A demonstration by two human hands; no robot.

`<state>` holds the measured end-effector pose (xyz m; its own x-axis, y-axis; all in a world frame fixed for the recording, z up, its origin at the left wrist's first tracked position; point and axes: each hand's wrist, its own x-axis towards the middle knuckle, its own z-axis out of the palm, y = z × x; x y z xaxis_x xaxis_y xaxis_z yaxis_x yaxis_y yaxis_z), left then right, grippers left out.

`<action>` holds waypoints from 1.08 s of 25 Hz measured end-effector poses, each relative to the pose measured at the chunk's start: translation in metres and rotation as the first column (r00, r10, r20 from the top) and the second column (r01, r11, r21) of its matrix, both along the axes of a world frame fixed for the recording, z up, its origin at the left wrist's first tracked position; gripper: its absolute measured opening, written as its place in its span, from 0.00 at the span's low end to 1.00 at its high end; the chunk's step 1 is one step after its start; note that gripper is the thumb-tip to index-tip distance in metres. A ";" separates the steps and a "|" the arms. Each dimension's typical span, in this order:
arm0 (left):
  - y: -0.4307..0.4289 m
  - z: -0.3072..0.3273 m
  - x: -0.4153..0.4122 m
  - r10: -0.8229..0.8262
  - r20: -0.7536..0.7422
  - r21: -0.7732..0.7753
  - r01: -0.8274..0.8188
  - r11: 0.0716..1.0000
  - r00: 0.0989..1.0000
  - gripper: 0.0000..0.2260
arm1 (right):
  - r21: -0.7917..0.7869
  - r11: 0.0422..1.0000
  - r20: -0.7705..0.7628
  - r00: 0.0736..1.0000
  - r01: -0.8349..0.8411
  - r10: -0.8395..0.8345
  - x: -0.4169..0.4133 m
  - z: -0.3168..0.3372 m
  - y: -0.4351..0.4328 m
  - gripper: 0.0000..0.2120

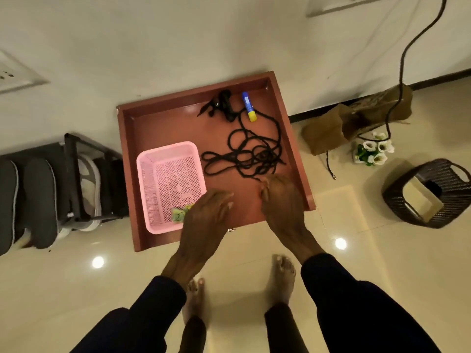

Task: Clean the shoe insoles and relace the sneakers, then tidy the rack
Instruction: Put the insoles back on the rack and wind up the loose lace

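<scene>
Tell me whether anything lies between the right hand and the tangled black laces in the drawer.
Nothing visible does. The right hand hovers at the near edge of the black laces, its fingertips about at the closest loop, with only bare drawer floor around. The pink basket sits off to the left, beside the left hand.

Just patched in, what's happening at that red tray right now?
A person stands barefoot over the red-brown tray, both hands lowered to its near edge. The right hand is at the end of the tangled black laces; the left hand is beside the pink basket. A glue stick lies at the far side. Neither hand clearly grips anything yet.
</scene>
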<state>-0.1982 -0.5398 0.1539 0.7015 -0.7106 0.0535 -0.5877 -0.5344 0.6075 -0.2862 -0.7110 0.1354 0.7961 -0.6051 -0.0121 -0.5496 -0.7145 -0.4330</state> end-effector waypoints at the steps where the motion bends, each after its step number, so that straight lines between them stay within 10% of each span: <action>1: -0.009 -0.003 0.004 0.034 -0.001 0.003 -0.034 0.999 0.999 0.08 | -0.003 1.000 -0.021 0.999 -0.024 0.024 0.010 -0.001 -0.015 0.09; 17: -0.068 -0.012 0.013 0.258 -0.021 0.025 -0.257 0.966 0.966 0.08 | -0.026 0.982 -0.259 0.950 -0.185 0.172 0.078 -0.018 -0.095 0.10; 20: -0.068 -0.006 0.013 0.323 -0.226 0.002 -0.331 0.944 0.919 0.09 | 0.147 0.986 -0.085 0.993 -0.074 0.087 0.069 -0.012 -0.083 0.08; 23: -0.079 0.004 0.020 0.407 -0.599 0.004 -0.505 0.863 0.690 0.09 | 0.462 0.886 0.072 0.994 0.039 -0.081 0.055 0.011 -0.065 0.06; 27: -0.088 0.011 0.033 0.341 -0.721 -0.004 -0.496 0.868 0.603 0.06 | 0.527 0.850 0.061 0.997 0.003 -0.041 0.038 0.018 -0.043 0.05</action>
